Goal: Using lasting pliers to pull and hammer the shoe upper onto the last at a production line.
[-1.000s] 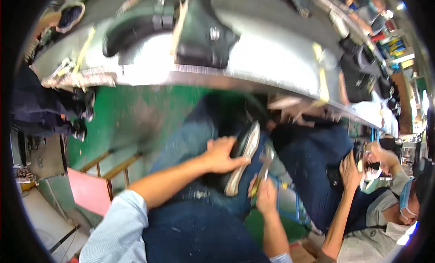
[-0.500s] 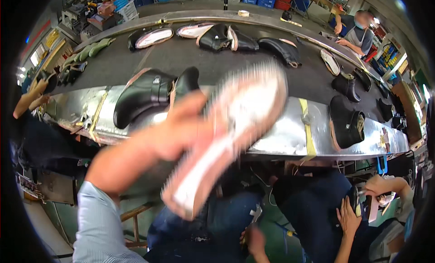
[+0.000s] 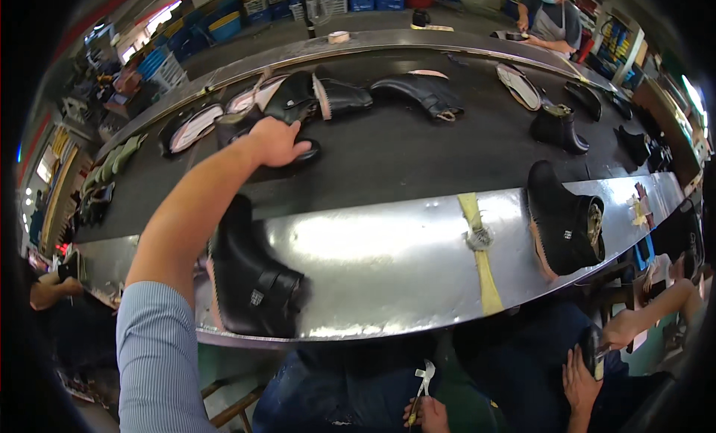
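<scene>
My left hand reaches across to the dark belt, its fingers round a black ankle boot at belt level. The hand hides most of that boot; its toe shows beside my thumb. Low in front of my lap, my right hand grips a pair of lasting pincers with a metal head and yellowish handle. Below my left forearm, another black boot with a strap stands on the metal ledge.
Another boot stands on the ledge to the right, past a yellow strap. Several black boots and shoes lie along the belt. At lower right a co-worker's hands hold a dark shoe. Another person works across the belt.
My left hand has carried a boot, held sole-up before me, away to the far left onto the belt. The view has shifted. The pincers stay in my right hand.
</scene>
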A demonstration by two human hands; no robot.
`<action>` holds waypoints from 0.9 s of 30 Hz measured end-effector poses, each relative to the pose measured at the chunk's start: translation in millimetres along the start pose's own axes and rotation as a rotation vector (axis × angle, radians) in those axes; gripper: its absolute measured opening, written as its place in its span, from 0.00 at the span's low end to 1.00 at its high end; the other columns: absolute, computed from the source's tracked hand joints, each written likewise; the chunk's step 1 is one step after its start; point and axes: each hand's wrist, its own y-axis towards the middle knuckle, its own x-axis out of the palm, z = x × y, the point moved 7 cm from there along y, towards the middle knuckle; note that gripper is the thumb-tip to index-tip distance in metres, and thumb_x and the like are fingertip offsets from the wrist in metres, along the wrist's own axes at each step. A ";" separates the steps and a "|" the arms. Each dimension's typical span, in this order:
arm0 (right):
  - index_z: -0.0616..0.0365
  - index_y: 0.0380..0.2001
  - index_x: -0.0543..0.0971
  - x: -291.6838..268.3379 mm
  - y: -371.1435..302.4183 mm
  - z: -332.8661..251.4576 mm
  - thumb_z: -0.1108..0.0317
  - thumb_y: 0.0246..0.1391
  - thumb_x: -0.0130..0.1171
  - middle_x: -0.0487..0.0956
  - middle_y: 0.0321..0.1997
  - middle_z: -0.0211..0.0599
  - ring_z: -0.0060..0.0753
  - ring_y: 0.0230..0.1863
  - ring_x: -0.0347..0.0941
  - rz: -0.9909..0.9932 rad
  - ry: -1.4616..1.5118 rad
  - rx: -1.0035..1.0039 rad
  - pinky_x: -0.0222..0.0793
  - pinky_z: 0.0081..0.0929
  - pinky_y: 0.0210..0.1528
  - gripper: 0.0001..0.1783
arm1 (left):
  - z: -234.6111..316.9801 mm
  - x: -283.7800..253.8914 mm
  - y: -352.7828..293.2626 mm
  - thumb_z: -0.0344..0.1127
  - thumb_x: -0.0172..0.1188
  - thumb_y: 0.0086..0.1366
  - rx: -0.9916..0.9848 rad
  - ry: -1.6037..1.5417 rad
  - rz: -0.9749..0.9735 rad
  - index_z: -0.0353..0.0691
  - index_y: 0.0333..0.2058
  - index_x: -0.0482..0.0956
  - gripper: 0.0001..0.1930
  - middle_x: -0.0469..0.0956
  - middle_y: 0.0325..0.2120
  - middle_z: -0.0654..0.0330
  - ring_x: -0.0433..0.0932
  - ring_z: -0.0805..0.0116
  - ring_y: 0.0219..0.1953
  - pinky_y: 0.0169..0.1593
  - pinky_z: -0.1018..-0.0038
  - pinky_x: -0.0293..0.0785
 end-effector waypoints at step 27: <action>0.65 0.44 0.76 8.6 -1.8 -31.6 0.48 0.68 0.46 0.80 0.30 0.43 0.33 0.26 0.77 0.001 0.125 0.000 0.75 0.29 0.27 0.26 | 96.4 -59.0 111.3 0.48 0.65 0.59 -0.229 -1.482 0.136 0.27 0.43 0.79 0.26 0.82 0.33 0.55 0.81 0.64 0.33 0.30 0.69 0.79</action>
